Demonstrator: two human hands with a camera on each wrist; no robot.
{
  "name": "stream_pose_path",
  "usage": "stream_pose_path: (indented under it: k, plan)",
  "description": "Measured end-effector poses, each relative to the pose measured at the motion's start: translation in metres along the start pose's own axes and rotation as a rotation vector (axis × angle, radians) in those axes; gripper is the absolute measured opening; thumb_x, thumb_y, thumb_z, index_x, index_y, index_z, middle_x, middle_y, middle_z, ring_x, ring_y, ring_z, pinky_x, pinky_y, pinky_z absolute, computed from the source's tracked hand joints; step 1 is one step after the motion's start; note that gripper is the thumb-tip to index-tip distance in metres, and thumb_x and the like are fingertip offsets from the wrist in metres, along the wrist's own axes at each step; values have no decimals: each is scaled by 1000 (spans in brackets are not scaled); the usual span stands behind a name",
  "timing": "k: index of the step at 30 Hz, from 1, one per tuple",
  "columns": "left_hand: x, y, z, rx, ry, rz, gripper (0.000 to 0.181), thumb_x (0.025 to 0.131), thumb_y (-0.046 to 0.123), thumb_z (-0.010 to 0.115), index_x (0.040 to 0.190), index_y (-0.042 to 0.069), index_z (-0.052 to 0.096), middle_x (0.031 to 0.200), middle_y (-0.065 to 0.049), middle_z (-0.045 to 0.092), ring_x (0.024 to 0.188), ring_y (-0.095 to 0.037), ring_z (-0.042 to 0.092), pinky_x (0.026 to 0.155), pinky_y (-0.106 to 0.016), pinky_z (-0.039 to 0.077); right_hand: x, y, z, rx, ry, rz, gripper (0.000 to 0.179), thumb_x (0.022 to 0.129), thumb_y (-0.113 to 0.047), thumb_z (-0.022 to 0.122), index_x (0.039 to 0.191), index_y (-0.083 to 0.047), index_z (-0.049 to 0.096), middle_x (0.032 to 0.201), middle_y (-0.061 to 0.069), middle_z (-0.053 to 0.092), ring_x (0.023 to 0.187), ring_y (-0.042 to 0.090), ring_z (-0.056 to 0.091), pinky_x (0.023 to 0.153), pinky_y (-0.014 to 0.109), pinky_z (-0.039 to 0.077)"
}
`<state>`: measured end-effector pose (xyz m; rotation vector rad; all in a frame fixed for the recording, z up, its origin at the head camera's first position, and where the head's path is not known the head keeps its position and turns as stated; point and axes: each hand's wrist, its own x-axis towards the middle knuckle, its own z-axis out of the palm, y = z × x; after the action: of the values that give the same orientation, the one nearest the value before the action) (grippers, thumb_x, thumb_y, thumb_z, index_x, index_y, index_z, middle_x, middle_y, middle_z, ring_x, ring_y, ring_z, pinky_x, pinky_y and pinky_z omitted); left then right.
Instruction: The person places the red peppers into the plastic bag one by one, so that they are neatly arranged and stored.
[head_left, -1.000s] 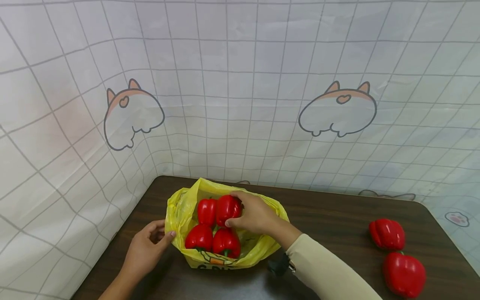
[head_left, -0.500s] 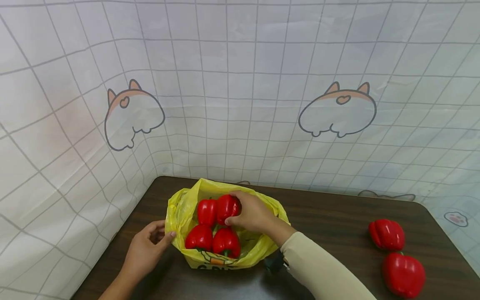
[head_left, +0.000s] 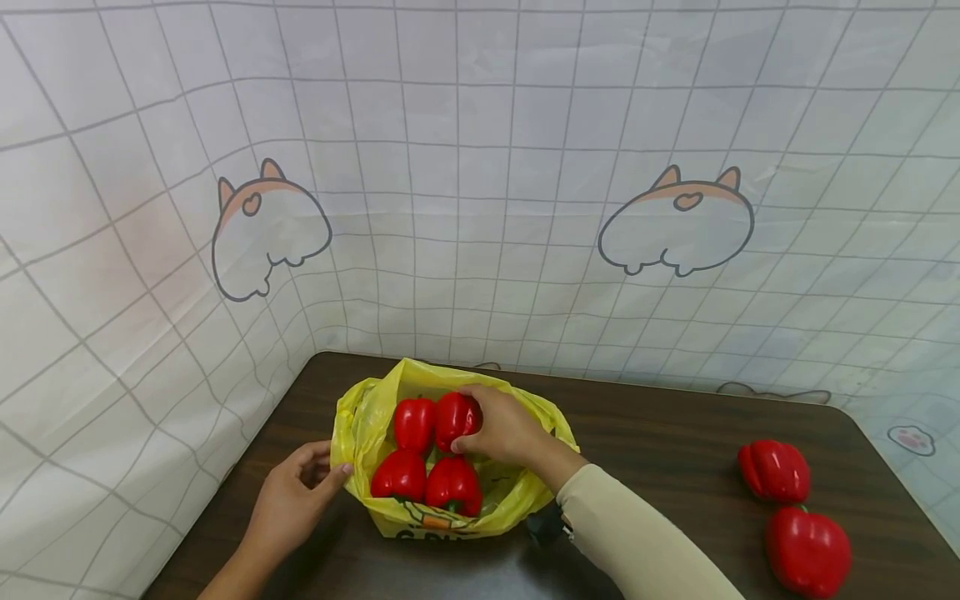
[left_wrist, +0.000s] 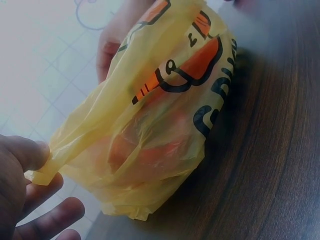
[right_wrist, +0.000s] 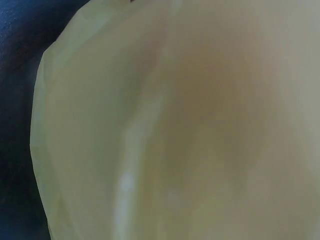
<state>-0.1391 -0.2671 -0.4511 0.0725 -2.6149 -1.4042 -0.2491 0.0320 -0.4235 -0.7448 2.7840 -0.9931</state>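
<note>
A yellow plastic bag (head_left: 363, 417) stands with its mouth spread open in the head view, several red bell peppers inside it. My left hand (head_left: 288, 504) pinches the bag's left rim between thumb and finger, plain in the left wrist view, where the bag (left_wrist: 145, 170) shows printed drawings and letters. Reaching in over the right rim, my right hand (head_left: 498, 425) grips the back right bell pepper (head_left: 456, 419). Beside that one sits another bell pepper (head_left: 414, 423), with two more in front. Only blurred bag plastic (right_wrist: 170, 150) fills most of the right wrist view.
Two loose red bell peppers, a farther one (head_left: 775, 471) and a nearer one (head_left: 807, 552), lie on the dark wooden table (head_left: 645, 425) at the right. A grid-patterned curtain (head_left: 480, 183) with cartoon animals hangs behind and to the left.
The right forearm has shifted slightly left and the gripped bell pepper has settled a little. The left hand and the bag hold nearly the same place.
</note>
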Motion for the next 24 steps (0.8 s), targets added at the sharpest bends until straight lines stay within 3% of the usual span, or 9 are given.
stream_pose_path:
  k: [12, 19, 24]
  plan:
    - [-1, 1, 0, -4, -10, -18, 52, 94, 39, 77, 131, 5, 65, 105, -4, 73, 89, -16, 67, 71, -27, 54, 1, 3, 9, 11, -9, 40, 75, 80, -34, 89, 143, -12, 56, 122, 1, 66, 104, 20, 63, 87, 38, 55]
    - [0, 0, 0, -7, -19, -32, 54, 94, 41, 77, 132, 6, 64, 106, -4, 73, 90, -16, 66, 71, -27, 53, 0, 3, 8, 110, 36, 66, 57, 89, -23, 82, 138, -4, 60, 133, 9, 65, 120, 28, 63, 100, 44, 51]
    - [0, 1, 0, -7, -20, -34, 54, 94, 41, 77, 132, 6, 64, 106, -4, 73, 90, -16, 66, 71, -28, 53, -1, 5, 9, 85, 21, 77, 57, 87, -23, 84, 136, -6, 61, 130, 8, 66, 115, 26, 63, 97, 43, 53]
